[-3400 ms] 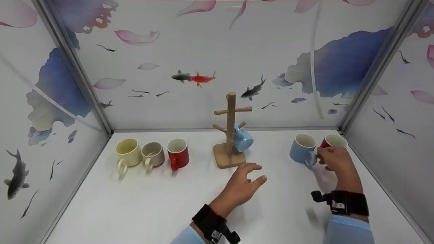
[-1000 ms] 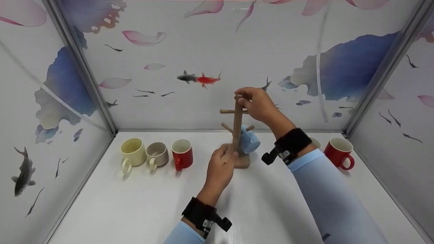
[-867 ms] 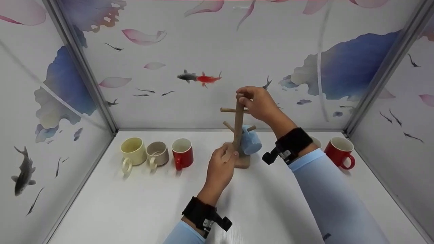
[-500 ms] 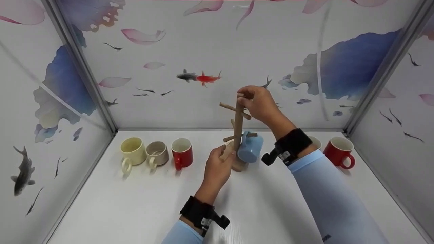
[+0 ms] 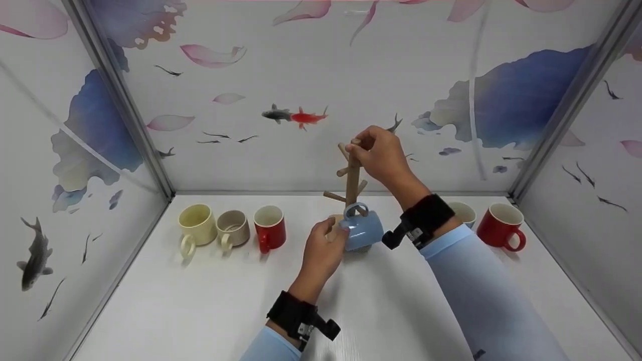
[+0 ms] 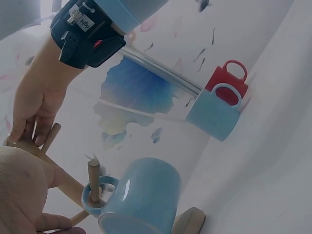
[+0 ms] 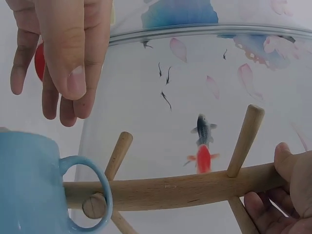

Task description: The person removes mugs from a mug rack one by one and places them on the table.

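A wooden mug tree (image 5: 353,188) stands in the middle of the table. My right hand (image 5: 383,158) pinches the top of its post between thumb and fingers. On a low peg, a light blue mug (image 5: 368,231) hangs by its handle, tilted on its side and facing me. My left hand (image 5: 321,253) is beside the mug and the stand's base. In the right wrist view, the left hand's fingers (image 7: 73,80) extend fairly straight, with nothing held. The left wrist view has the peg through the handle of the hanging mug (image 6: 146,195).
On the left stand a yellow mug (image 5: 196,225), a grey-beige mug (image 5: 233,228) and a red mug (image 5: 270,228). On the right stand another red mug (image 5: 496,228) and a blue mug (image 6: 212,117), partly hidden by my right wrist in the head view. Patterned walls enclose the table.
My right hand has moved from the blue mug on the right to the mug tree's top. My left hand has reached the stand. The tree has turned, bringing the hanging mug to the front.
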